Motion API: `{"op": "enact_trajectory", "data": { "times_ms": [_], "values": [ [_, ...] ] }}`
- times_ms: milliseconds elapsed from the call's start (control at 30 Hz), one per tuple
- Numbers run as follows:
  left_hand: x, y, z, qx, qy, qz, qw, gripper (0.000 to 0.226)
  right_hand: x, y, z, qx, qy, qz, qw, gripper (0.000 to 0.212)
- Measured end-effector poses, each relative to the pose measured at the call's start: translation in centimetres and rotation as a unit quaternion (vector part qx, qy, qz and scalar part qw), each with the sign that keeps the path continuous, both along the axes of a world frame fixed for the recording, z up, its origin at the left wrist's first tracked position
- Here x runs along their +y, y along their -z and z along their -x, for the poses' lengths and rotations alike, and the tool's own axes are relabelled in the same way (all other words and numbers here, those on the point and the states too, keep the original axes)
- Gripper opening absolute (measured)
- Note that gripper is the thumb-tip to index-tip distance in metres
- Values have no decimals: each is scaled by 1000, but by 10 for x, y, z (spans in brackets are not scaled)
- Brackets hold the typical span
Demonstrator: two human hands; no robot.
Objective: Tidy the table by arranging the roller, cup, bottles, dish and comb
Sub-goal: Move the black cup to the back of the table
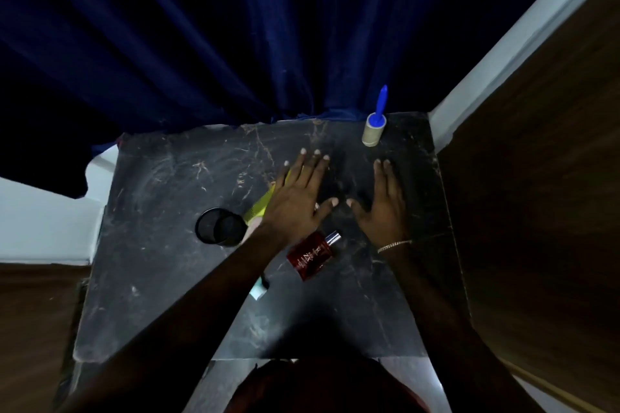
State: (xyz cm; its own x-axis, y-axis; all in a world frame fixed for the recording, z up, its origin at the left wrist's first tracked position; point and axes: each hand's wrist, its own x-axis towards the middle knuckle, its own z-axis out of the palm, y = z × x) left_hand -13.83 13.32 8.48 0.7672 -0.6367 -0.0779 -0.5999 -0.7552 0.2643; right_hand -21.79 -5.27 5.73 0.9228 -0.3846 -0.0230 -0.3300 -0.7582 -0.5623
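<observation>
My left hand (298,198) and my right hand (382,204) lie flat, fingers spread, on the dark marble table (161,245), holding nothing. A lint roller (374,129) with a blue handle stands upright at the far right, just beyond my right fingertips. A yellow-green comb (260,206) lies partly hidden under my left hand. A black mesh cup (219,226) stands left of my left wrist. A red perfume bottle (312,255) lies on its side between my forearms. A pale bottle (260,288) and a pinkish dish (251,228) peek out from under my left forearm.
A dark blue curtain (235,43) hangs behind the table's far edge. A brown wooden panel (536,178) rises along the right side. White wall (43,221) shows to the left, beyond the table's edge.
</observation>
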Motion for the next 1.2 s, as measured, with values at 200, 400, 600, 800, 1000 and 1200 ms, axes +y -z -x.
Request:
{"op": "enact_trajectory", "data": {
  "times_ms": [200, 400, 600, 800, 1000, 1200],
  "values": [
    [42, 1, 38, -5, -37, 19, 999, 80, 45, -5, 23, 10, -60, 3, 998, 94],
    [109, 4, 43, -11, -114, 51, 992, 80, 96, -5, 12, 33, -99, -38, 994, 90],
    [187, 16, 35, 74, -213, 102, 969, 93, 159, 6, -15, 61, -150, -55, 985, 85],
    [238, 47, 16, 230, -263, 102, 931, 102, 212, 22, -44, 172, -165, -40, 970, 85],
    [259, 103, -6, 311, -245, 110, 912, 84, 255, 41, -57, 224, -146, -30, 963, 92],
    [254, 97, -3, 336, -221, 123, 907, 65, 271, 47, -60, 187, -116, -63, 973, 83]
  ]
}}
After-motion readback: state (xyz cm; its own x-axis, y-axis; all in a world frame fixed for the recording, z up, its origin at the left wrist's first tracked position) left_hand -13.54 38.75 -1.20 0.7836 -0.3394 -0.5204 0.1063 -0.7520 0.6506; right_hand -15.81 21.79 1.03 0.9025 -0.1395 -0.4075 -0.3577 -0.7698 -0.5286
